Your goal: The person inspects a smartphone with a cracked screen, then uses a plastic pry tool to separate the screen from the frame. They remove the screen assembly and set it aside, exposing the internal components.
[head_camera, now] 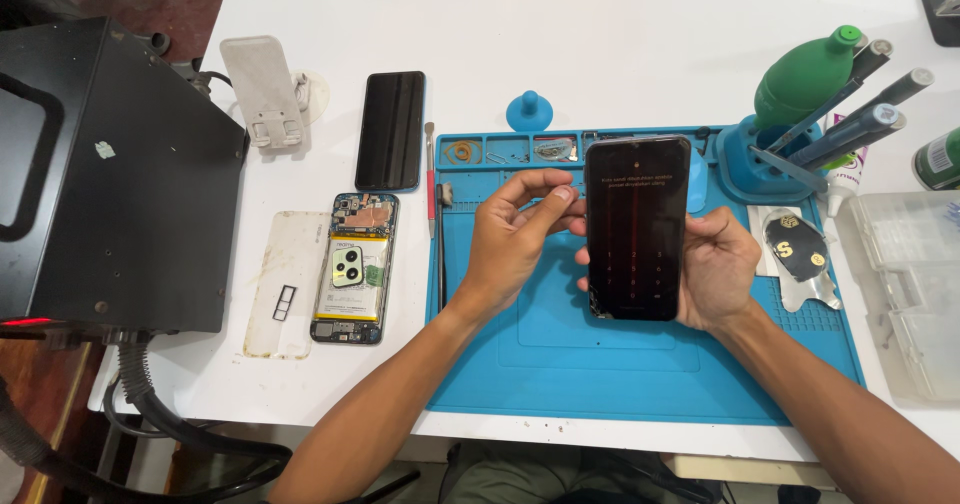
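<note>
A black phone (637,226) is held upright over the blue mat (560,354), just above its middle, with the lit screen turned toward the camera. It is cradled from behind and from the 3 o'clock side by the right hand (718,269), whose fingers are wrapped around its edge. The left hand (515,239) holds nothing; thumb and forefinger are drawn close together in a narrow pinch, with the fingertips (566,195) just beside the phone's upper left edge, at about 10 o'clock from the screen's middle.

A number pad is shown on the screen, so the step in hand appears to be a check of the display and its touch response. The next move would call for a steady grip by the right hand and a light, exact tap by one left fingertip.

An opened phone (353,268) with its battery exposed lies at 9 o'clock, well apart from the mat, beside a clear case (285,284).
</note>
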